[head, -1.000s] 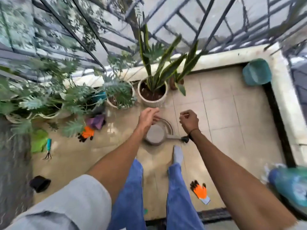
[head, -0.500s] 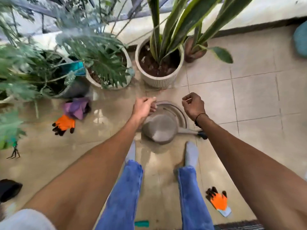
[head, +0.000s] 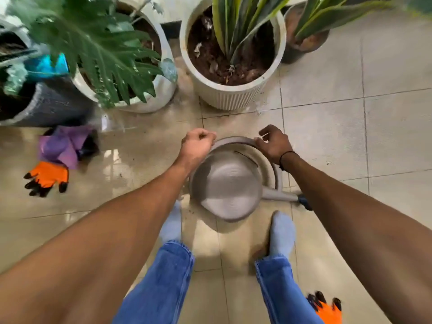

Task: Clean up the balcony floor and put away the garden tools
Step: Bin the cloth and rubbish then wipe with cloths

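item: grey watering can [head: 228, 190], standing on the tiled balcony floor [head: 385, 136] just ahead of my two socked feet [head: 281, 232], between both forearms. its arched handle [head: 236, 141] runs over the far side of the can; its spout [head: 284, 196] points to the right of the can and ends in a dark tip.

left hand [head: 197, 146]: at the left end of the can's handle, fingers curled under in a fist against it. i cannot tell whether it really grips the handle or only rests there.

right hand [head: 272, 143]: on the right end of the same handle, fingers bent, fingertips touching it, forefinger lifted. a dark band sits on that wrist.

beyond the can: a ribbed white pot [head: 233, 90] with soil and long striped leaves; right of that pot, a small brown pot [head: 304, 46]; left of it, a smooth white pot [head: 152, 94] with broad cut leaves.

far left of the can: a dark grey planter [head: 51, 106], a crumpled purple cloth [head: 63, 146] on the floor, and touching it an orange glove [head: 48, 177] with black fingertips.

near right of the can, behind my right foot: a second orange glove [head: 326, 309] at the picture's lower edge.

i wear blue jeans [head: 163, 284].
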